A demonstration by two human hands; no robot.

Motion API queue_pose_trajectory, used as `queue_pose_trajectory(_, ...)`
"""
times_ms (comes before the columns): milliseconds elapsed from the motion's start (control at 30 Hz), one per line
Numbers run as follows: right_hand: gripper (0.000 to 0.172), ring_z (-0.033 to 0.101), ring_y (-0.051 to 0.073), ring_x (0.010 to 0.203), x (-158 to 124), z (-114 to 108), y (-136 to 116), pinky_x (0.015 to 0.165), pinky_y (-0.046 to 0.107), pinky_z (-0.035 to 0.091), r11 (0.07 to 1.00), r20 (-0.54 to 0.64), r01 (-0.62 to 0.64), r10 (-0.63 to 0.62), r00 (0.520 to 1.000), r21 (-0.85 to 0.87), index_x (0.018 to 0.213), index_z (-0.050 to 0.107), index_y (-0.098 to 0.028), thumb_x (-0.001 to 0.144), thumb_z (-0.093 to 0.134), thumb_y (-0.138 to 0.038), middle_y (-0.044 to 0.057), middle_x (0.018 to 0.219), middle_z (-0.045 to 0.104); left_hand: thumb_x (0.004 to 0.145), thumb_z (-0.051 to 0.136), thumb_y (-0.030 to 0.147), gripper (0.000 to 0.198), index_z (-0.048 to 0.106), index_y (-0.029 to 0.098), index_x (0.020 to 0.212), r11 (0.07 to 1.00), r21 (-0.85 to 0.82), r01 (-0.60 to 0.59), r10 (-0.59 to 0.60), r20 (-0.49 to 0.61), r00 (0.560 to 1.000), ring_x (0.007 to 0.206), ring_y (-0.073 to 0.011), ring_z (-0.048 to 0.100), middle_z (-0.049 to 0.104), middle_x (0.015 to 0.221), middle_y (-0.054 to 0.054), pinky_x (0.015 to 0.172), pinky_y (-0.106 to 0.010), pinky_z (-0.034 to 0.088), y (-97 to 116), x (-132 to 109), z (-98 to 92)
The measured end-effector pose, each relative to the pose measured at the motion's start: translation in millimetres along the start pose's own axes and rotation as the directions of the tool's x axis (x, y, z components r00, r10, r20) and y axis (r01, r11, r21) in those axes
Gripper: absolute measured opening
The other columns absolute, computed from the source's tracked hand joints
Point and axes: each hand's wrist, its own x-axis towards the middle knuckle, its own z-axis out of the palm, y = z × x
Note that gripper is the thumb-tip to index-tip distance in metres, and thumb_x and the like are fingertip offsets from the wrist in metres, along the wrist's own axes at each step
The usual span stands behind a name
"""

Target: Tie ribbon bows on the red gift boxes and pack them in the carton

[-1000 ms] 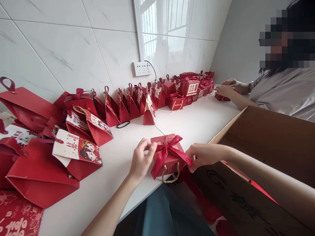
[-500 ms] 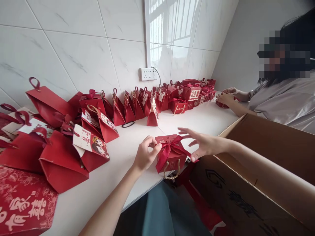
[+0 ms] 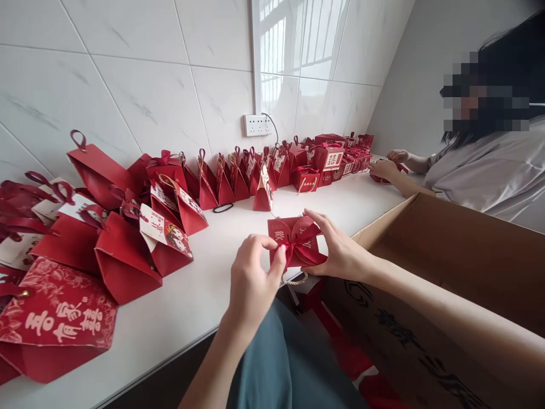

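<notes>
A red gift box (image 3: pixel 279 228) with gold print and a rope handle is at the counter's front edge, its top tilted toward me. Across its top lies a dark red ribbon bow (image 3: pixel 293 250). My left hand (image 3: pixel 258 267) pinches the bow near its knot between thumb and index finger. At the box's right side, my right hand (image 3: pixel 338 247) grips it, fingers at the far corner and thumb at the near one. The box's underside is hidden.
Red gift boxes (image 3: pixel 128 255) crowd the white counter (image 3: pixel 191 289) on the left and along the wall. An open cardboard box (image 3: pixel 392 318) stands close on my right. A co-worker (image 3: pixel 477 153) handles a red box at the far right. A black loop (image 3: pixel 223 208) lies mid-counter.
My right hand has come in from spread fingers to grip the box's right side. The box's top now tilts more toward me. My left hand still pinches the bow.
</notes>
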Motion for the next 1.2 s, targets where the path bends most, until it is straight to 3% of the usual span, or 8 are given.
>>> queue_pose_trajectory(167,0.103,0.041,0.034,0.128,-12,-10,-24,0.099,0.049,0.044,0.989,-0.15,0.146,-0.148,0.978,-0.023,0.145,0.009,-0.024,0.068,0.076,-0.038,0.02,0.137,0.034,0.075,0.064,0.004,0.019,0.056,0.013,0.089,0.903,0.115,-0.413,0.426,-0.139,0.894,0.07,-0.0143,0.052,0.06,0.075,-0.004,0.066,-0.031,0.045,35,-20,3.4)
queue_pose_trajectory(267,0.097,0.041,0.033,0.128,-16,-14,-35,0.101,0.05,0.042,0.981,-0.208,0.196,-0.194,0.959,-0.008,0.145,0.008,-0.026,0.072,0.072,-0.034,0.018,0.137,0.034,0.074,0.064,0.003,0.016,0.061,0.01,0.088,0.837,0.149,-0.526,0.545,-0.15,0.825,0.069,-0.0162,0.052,0.061,0.071,-0.006,0.064,-0.033,0.043,45,-27,5.0)
queue_pose_trajectory(333,0.096,0.04,0.033,0.128,-18,-16,-40,0.102,0.051,0.041,0.978,-0.222,0.208,-0.202,0.954,0.004,0.145,0.009,-0.028,0.072,0.072,-0.033,0.017,0.137,0.035,0.075,0.062,0.003,0.014,0.063,0.01,0.087,0.821,0.157,-0.55,0.57,-0.155,0.807,0.068,-0.0166,0.052,0.061,0.07,-0.006,0.063,-0.034,0.043,49,-29,4.8)
queue_pose_trajectory(667,0.104,0.043,0.036,0.127,-24,-23,-46,0.101,0.053,0.042,0.981,-0.23,0.196,-0.189,0.955,0.008,0.144,0.008,-0.03,0.067,0.078,-0.039,0.017,0.14,0.034,0.073,0.065,0.003,0.016,0.062,0.012,0.086,0.844,0.124,-0.522,0.536,-0.178,0.825,0.067,-0.0151,0.056,0.062,0.069,-0.004,0.067,-0.036,0.049,59,-30,-9.1)
queue_pose_trajectory(867,0.105,0.044,0.035,0.127,-25,-25,-46,0.099,0.051,0.045,0.984,-0.231,0.176,-0.172,0.958,-0.004,0.144,0.012,-0.028,0.064,0.08,-0.038,0.018,0.139,0.036,0.075,0.065,0.003,0.021,0.059,0.018,0.089,0.965,0.028,-0.26,0.254,-0.338,0.906,0.068,-0.011,0.055,0.059,0.074,0.0,0.064,-0.025,0.049,33,-12,-18.9)
queue_pose_trajectory(1000,0.103,0.042,0.036,0.128,-26,-25,-45,0.1,0.051,0.045,0.987,-0.231,0.163,-0.16,0.96,-0.007,0.143,0.014,-0.025,0.065,0.08,-0.036,0.02,0.139,0.035,0.077,0.064,0.008,0.014,0.058,0.019,0.084,0.994,-0.012,-0.11,0.104,-0.255,0.961,0.067,-0.0089,0.054,0.056,0.072,0.003,0.066,-0.022,0.049,21,-5,-16.1)
queue_pose_trajectory(1100,0.101,0.043,0.037,0.127,-27,-26,-43,0.098,0.052,0.046,0.992,-0.23,0.126,-0.125,0.965,-0.01,0.143,0.016,-0.026,0.065,0.079,-0.038,0.019,0.138,0.036,0.077,0.064,0.006,0.016,0.058,0.018,0.086,0.984,-0.073,-0.163,0.137,-0.277,0.951,0.071,-0.0101,0.055,0.057,0.075,0.001,0.063,-0.022,0.049,30,-10,-12.1)
queue_pose_trajectory(1200,0.101,0.044,0.036,0.127,-28,-28,-40,0.098,0.051,0.046,0.991,-0.253,0.13,-0.133,0.958,-0.029,0.143,0.016,-0.027,0.066,0.078,-0.041,0.018,0.137,0.037,0.077,0.064,0.005,0.019,0.058,0.018,0.09,0.952,-0.109,-0.286,0.258,-0.214,0.942,0.071,-0.0116,0.056,0.058,0.075,0.0,0.062,-0.024,0.05,49,-15,-8.8)
